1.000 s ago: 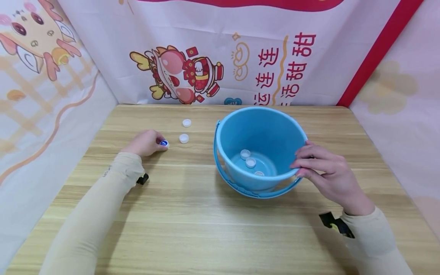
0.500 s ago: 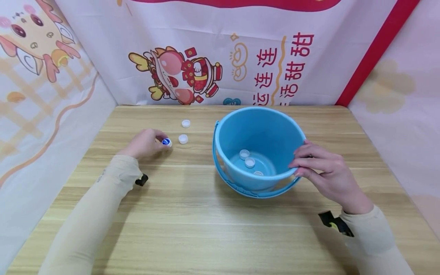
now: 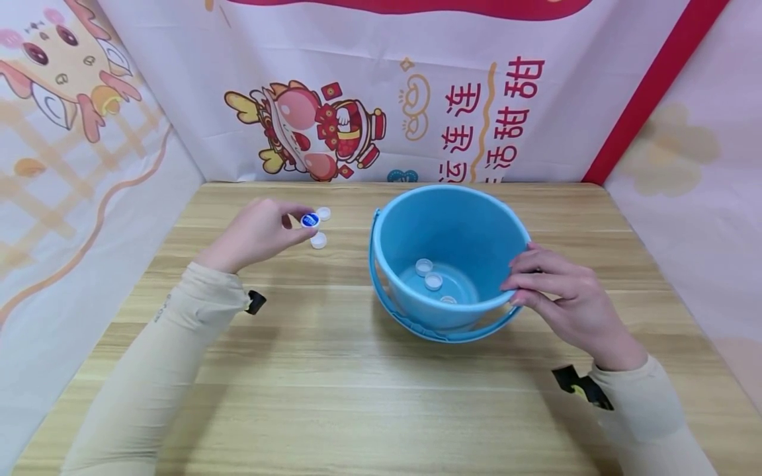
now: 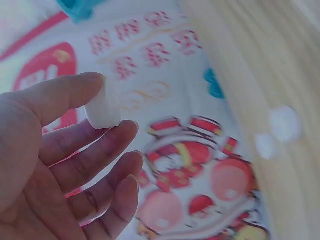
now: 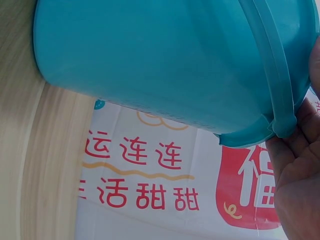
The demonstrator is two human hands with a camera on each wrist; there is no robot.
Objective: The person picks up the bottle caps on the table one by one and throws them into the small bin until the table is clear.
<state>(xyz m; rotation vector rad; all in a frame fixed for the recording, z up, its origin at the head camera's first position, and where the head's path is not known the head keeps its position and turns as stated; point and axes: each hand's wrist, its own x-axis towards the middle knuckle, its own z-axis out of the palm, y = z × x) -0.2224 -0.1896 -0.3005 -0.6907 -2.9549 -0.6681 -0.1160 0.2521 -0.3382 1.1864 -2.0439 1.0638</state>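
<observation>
My left hand (image 3: 262, 228) pinches a white bottle cap (image 3: 310, 220) with a blue printed top between thumb and fingers, raised over the table. In the left wrist view the cap (image 4: 103, 107) shows its plain white side. My right hand (image 3: 562, 297) grips the right rim of a light blue bucket (image 3: 399, 281), thumb outside and fingers over the edge. Several white caps (image 3: 433, 282) lie on the bucket's floor, one partly hidden by the near rim. Two more white caps, a nearer one (image 3: 318, 240) and a farther one (image 3: 323, 213), lie on the table right beside the held cap in the head view.
The bucket's handle (image 3: 440, 336) hangs down along its near side. The wooden table (image 3: 333, 396) ends at a printed cloth backdrop (image 3: 196, 86) at the back, with cloth walls on both sides.
My left hand has lifted the blue-topped cap off the table and moved it up and to the right. My right hand and the bucket have stayed in place.
</observation>
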